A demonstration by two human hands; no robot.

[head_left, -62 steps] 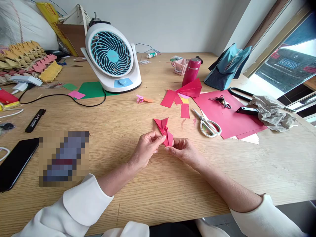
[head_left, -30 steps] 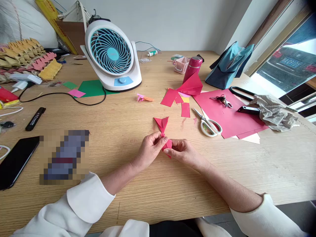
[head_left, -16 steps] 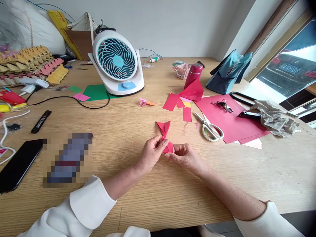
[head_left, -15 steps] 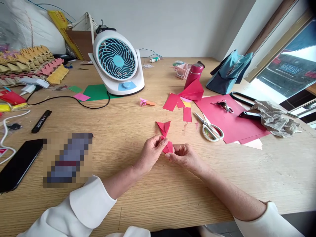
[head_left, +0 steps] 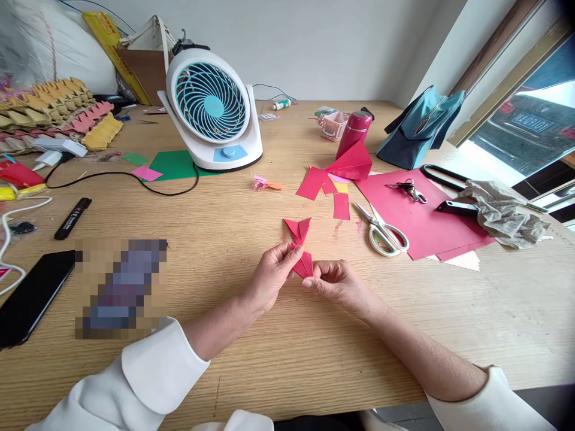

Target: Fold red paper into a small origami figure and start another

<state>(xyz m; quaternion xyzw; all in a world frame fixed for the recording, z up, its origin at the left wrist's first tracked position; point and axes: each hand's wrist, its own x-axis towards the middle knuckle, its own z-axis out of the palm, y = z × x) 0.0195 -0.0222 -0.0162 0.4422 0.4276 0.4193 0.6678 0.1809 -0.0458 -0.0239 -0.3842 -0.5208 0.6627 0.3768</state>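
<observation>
A folded red paper piece point(head_left: 305, 264) is held above the wooden table, low in the middle of the head view. My left hand point(head_left: 272, 272) pinches its upper left part between thumb and fingers. At its lower right corner, the thumb and fingers of my right hand point(head_left: 336, 281) are closed on the paper's edge. Just beyond the fingers a forked, pointed red paper part point(head_left: 298, 230) sticks up; whether it joins the held piece is hidden by my left thumb. White-handled scissors point(head_left: 387, 235) lie to the right of my hands.
Red sheets point(head_left: 404, 209) with keys point(head_left: 412, 190) on them lie at the right, near a crumpled cloth point(head_left: 505, 212). Cut red papers point(head_left: 314, 183) and a red bottle point(head_left: 354, 133) stand further back. A fan point(head_left: 213, 111) is at back left; a black phone point(head_left: 38, 299) and marker point(head_left: 73, 218) lie left.
Both hands keep their grip on the red paper. The lower part of the paper now looks narrower and more pointed toward my right fingers. The view has shifted slightly.
</observation>
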